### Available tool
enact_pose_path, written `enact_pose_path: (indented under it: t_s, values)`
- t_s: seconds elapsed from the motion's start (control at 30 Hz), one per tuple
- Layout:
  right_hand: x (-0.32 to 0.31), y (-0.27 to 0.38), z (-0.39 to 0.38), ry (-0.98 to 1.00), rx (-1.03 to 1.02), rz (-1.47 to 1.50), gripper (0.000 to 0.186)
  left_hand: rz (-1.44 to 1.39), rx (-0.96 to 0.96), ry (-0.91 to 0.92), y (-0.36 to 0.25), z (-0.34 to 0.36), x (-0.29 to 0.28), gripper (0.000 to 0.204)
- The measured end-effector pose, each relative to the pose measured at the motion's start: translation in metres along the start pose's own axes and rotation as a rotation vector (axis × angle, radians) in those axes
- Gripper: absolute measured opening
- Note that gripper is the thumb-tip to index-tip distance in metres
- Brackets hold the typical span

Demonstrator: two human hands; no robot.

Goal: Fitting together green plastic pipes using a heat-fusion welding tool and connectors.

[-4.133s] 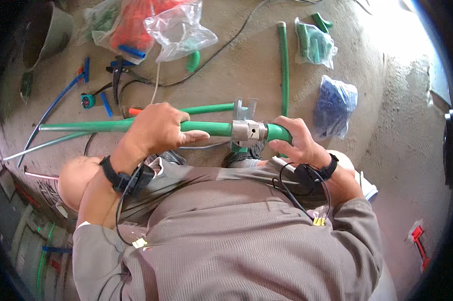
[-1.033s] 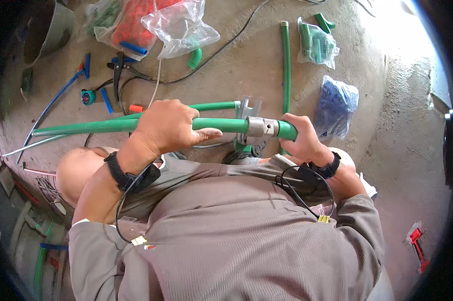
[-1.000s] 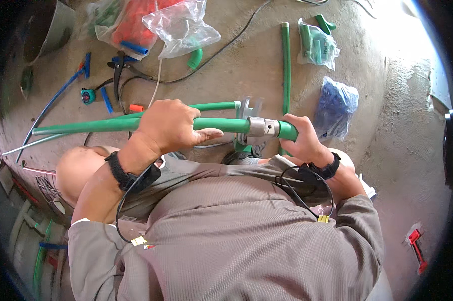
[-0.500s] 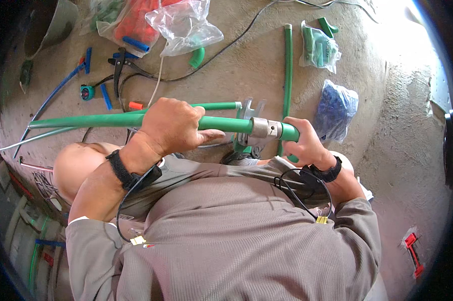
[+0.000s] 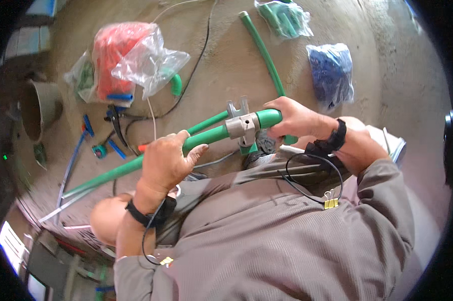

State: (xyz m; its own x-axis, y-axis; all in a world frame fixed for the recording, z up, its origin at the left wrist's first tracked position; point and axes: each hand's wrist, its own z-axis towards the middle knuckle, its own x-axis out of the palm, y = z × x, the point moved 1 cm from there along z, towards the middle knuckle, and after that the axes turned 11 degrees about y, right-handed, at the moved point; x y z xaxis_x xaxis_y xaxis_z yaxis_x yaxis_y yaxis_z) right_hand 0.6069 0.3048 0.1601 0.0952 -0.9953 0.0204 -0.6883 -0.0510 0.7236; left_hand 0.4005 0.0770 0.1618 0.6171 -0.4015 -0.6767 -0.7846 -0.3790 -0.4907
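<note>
My left hand [image 5: 166, 163] is wrapped round a long green plastic pipe [image 5: 111, 172] that slants down to the left. The pipe's right end sits in the grey metal socket [image 5: 242, 126] of what looks like a pipe fusion welder. My right hand [image 5: 302, 119] grips a green elbow fitting [image 5: 269, 118] against the socket's other side. Below the socket, part of a green body [image 5: 247, 149] shows between my legs. A second, thinner-looking green pipe [image 5: 209, 122] lies behind the held one. Fingers of my right hand partly cover the elbow.
Beyond my hands lie a green pipe [image 5: 261, 47], a bag of green fittings [image 5: 285, 20], a blue bag [image 5: 331, 72] and a bag of red pieces [image 5: 118, 55]. Pipe cutters [image 5: 117, 125], a tape measure [image 5: 100, 150] and a bucket [image 5: 39, 108] are at left. Cables cross the floor.
The view has turned and shifted. The held pipe now slants more, its left end lower in the picture. Both hands keep their grips on the pipe and the elbow.
</note>
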Motion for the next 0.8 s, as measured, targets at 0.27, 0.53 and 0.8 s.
enact_pose_path:
  t_s: [0.27,0.53,0.8]
  values:
    - [0.010,-0.006,-0.004,0.010,0.047,-0.087,0.028,-0.062,0.064,-0.131,-0.006,-0.002,0.005,0.044]
    - [0.016,-0.008,-0.004,-0.053,-0.075,-0.188,0.026,-0.029,0.052,-0.103,-0.006,-0.005,0.005,0.043]
    - [0.017,-0.009,-0.006,-0.112,-0.106,-0.227,0.021,-0.022,0.058,-0.127,-0.007,-0.003,0.008,0.041]
